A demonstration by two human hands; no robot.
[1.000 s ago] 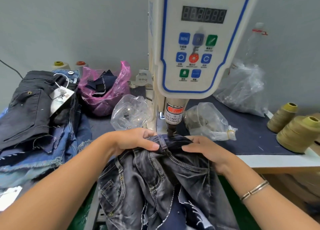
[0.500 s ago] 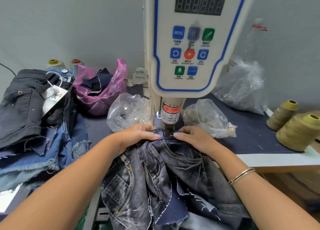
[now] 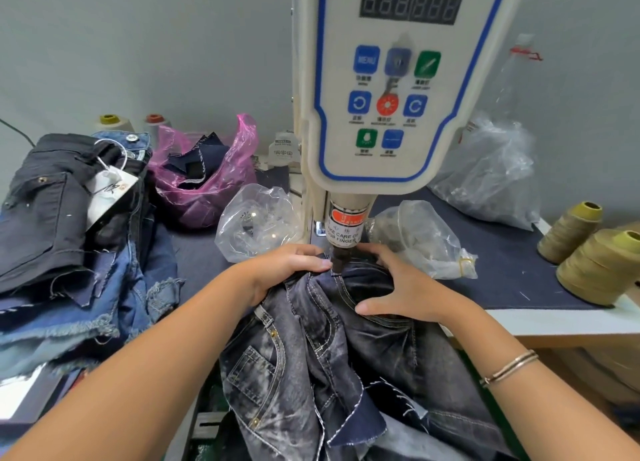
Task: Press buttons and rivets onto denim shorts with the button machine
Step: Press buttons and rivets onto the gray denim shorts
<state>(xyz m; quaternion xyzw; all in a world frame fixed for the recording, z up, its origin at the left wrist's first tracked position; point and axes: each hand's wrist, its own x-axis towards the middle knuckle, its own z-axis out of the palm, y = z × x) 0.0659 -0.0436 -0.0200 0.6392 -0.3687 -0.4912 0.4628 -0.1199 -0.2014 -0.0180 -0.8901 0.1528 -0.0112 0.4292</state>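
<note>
Button machine (image 3: 384, 89) fills the middle of the view, white w/ a blue-edged panel, its ram (image 3: 344, 232) coming down just above the cloth. Table (image 3: 519, 252) under it has a dark mat. Left of the machine, a stack of other jeans & shorts (image 3: 69, 218); behind that a pink bag (image 3: 207, 176) of scraps. Clear bags (image 3: 256, 221) sit either side of the ram, thread cones (image 3: 595, 266) far right.

Denim shorts (image 3: 346, 356), dark washed grey, hang off the table's front edge, waistband pushed up under the ram tip.

Left hand (image 3: 287, 266) lies on the waistband just left of the ram, fingers curled over the edge, gripping it. Right hand (image 3: 405, 287) is spread flat on the cloth right of the ram, thumb out, pressing down. Fingertips on both sides are v. close to the ram.

Handling, my guess: denim is soft, floppy, fairly heavy where it hangs, so it'll drag forward unless pinned. Thick at seams & waistband, not slippery, not fragile. Best hold is the waistband either side of the spot, pulled taut & flat, fingers kept back from the tip.
</note>
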